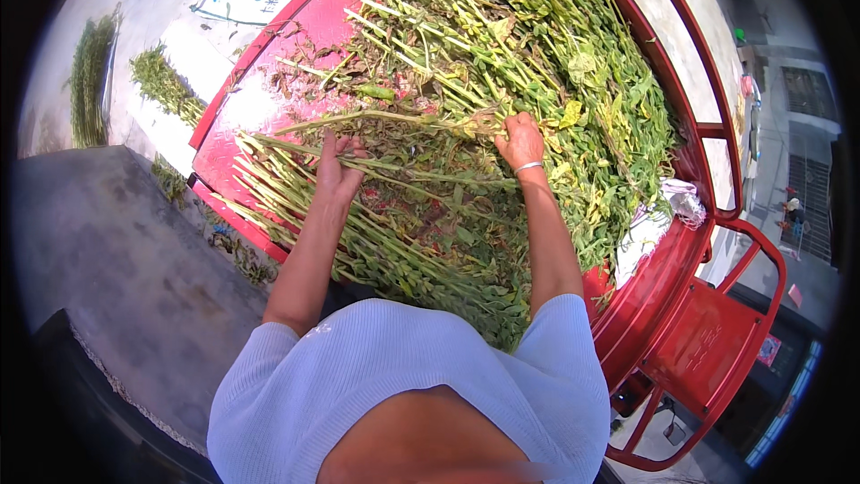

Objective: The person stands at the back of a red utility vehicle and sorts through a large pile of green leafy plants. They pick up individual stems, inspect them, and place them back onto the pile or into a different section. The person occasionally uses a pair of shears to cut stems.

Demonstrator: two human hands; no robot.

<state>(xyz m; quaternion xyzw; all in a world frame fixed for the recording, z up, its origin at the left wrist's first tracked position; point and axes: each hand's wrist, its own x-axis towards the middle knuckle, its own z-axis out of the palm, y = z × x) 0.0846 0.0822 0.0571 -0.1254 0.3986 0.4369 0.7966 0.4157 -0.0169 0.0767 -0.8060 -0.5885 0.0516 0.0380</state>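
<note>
Yellow-green and slender, the long leafy stalk point(385, 114) in the right hand point(521, 141) lies across the red metal cargo bed point(309, 22), between a big far heap of cut stalks point(555, 45) and a smaller near pile point(394, 246). That hand is curled closed about it, towards the leafier end, with a pale bracelet point(529, 167) at the wrist. The left hand point(339, 168) is half open and cupped, thumb and fingers apart, with stems crossing at its fingers; whether any of them rests its weight there, I cannot tell. Each stalk should be light alone, though an armful would gain bulk and drag. The bare lower stems look straight and fairly stiff, likely to bend a little before snapping, while the leafy ends look soft, and the browned leaves would probably crumble or drop if pulled. Side leaves could snag on neighbouring stalks, so the better hold seems to be the bare stem, gathered loosely in one hand, with the other supporting further along. Loose leaf litter point(439, 202) covers the bed between the piles and might slide underneath.
</note>
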